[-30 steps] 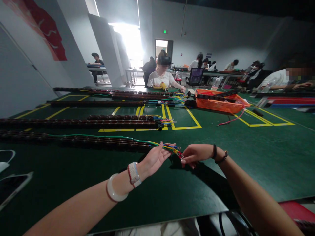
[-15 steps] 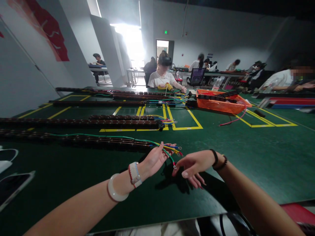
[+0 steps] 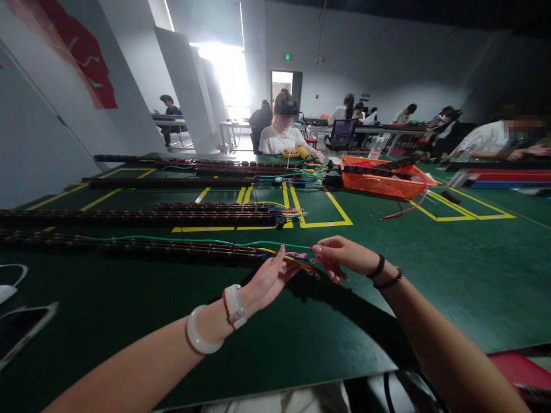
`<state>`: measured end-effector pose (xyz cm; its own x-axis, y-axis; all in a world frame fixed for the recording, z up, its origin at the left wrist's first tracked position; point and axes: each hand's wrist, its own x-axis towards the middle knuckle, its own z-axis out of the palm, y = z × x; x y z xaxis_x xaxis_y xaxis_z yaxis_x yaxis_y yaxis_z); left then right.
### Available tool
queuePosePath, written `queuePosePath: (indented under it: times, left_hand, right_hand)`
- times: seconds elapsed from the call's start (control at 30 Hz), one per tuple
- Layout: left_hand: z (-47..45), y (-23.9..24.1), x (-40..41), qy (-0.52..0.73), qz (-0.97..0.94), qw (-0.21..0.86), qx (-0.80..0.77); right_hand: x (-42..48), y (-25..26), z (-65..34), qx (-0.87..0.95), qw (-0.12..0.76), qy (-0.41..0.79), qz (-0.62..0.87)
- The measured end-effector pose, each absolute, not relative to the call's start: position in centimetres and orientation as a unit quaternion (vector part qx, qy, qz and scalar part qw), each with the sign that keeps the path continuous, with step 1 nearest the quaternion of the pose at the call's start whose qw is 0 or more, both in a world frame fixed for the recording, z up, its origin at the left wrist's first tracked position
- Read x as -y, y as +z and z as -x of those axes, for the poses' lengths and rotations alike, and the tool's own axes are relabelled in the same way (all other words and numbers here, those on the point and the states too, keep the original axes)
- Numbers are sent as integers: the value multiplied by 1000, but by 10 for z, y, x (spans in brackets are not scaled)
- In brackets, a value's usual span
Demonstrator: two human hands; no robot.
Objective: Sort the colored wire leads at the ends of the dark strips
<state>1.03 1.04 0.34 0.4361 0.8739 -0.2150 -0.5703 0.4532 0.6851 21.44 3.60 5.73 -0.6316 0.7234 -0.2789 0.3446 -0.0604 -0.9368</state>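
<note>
My left hand (image 3: 272,279) is closed around several coloured wires (image 3: 297,259), yellow and blue among them, with ring terminals (image 3: 313,269) sticking out past the fingertips. These wires come out of the end of a long dark busbar-like strip (image 3: 181,248) lying on the green table. My right hand (image 3: 340,255) pinches the end of a green wire (image 3: 193,240) between thumb and forefinger, to the right of my left hand. That wire runs leftward along the top of the strip. Its own tip is hidden in my fingers.
Similar long strips (image 3: 206,215) with wire ends lie farther back. An orange basket (image 3: 387,186) holding dark parts stands at the back right. A phone (image 3: 26,330) lies at the left. Across the table sits a person (image 3: 282,137) with a yellow tool.
My right hand has taken hold of the green wire's end, which hung below my left hand, and raised it, pulling it straighter to the right. My left hand stays nearly in place.
</note>
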Motion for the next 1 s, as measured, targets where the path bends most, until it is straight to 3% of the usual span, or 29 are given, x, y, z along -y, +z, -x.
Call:
queuePosePath:
  times: [0.17, 0.33, 0.5, 0.7, 1.0]
  left_hand:
    - [-11, 2, -12, 454, -251, 799, -304]
    - [-11, 0, -13, 454, -264, 801, -289]
    - [-11, -1, -13, 457, -259, 798, -294]
    - [-11, 2, -13, 457, -242, 802, -298]
    - [-8, -8, -16, 448, -262, 812, -266]
  right_hand:
    - [-53, 34, -215, 717, 268, 386, 514]
    - [-69, 9, -213, 780, 236, 110, 569]
    - [-86, -3, -209, 797, 177, -42, 576]
    - [-94, -9, -204, 802, 123, -55, 582]
    - [-80, -6, -207, 829, 151, -54, 535]
